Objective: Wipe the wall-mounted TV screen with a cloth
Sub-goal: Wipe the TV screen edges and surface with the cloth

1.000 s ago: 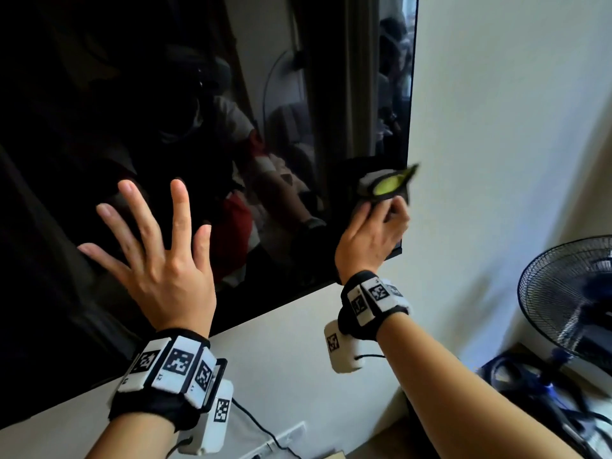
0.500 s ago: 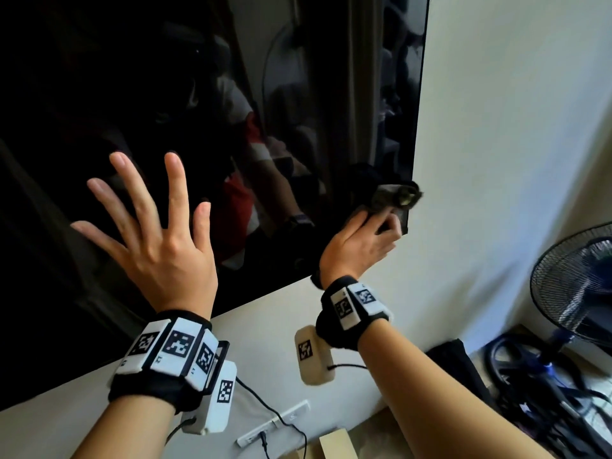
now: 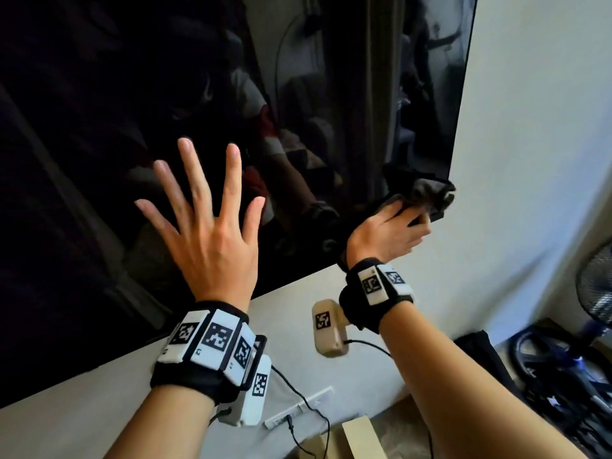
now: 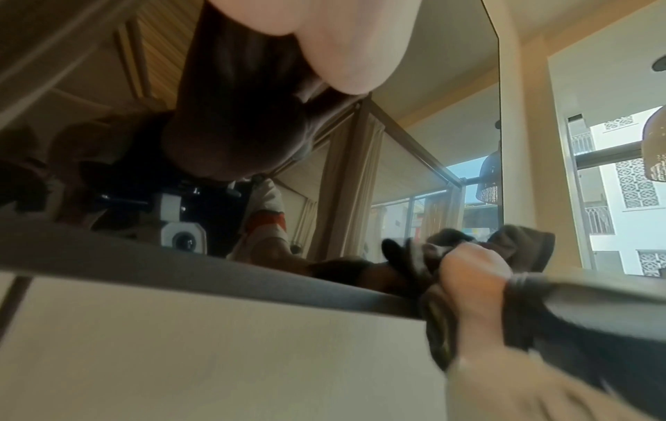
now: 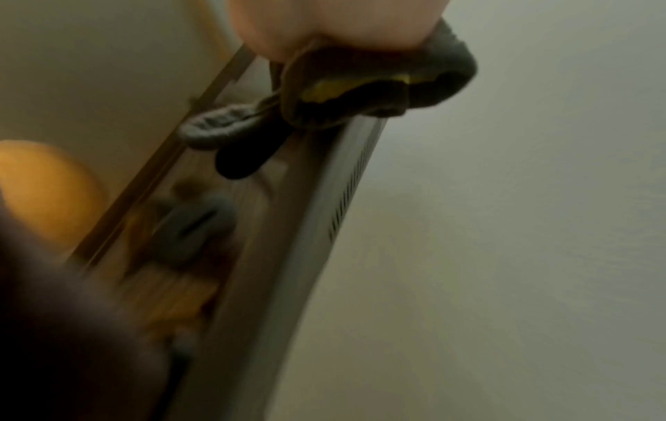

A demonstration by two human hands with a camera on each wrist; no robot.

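Note:
The black wall-mounted TV screen [image 3: 165, 77] fills the left and middle of the head view and mirrors the room. My left hand [image 3: 212, 233] lies against the glass low on the screen, fingers straight and spread. My right hand [image 3: 390, 230] grips a bunched dark grey cloth [image 3: 427, 193] at the screen's lower right corner. The left wrist view shows the right hand [image 4: 472, 273] and the cloth [image 4: 522, 242] wrapped over the TV's bottom edge. In the blurred right wrist view the cloth [image 5: 378, 88], grey with a yellow patch, presses on the TV's edge [image 5: 335, 199].
White wall [image 3: 530, 127] lies right of and below the TV. A standing fan [image 3: 596, 293] and tangled cables [image 3: 563, 376] sit at the lower right. A power strip [image 3: 298, 412] with a plugged cable and cardboard [image 3: 361, 438] are below.
The right hand has slid the cloth down the screen's right edge to its bottom right corner. The left hand has stayed spread on the glass while the view shifted.

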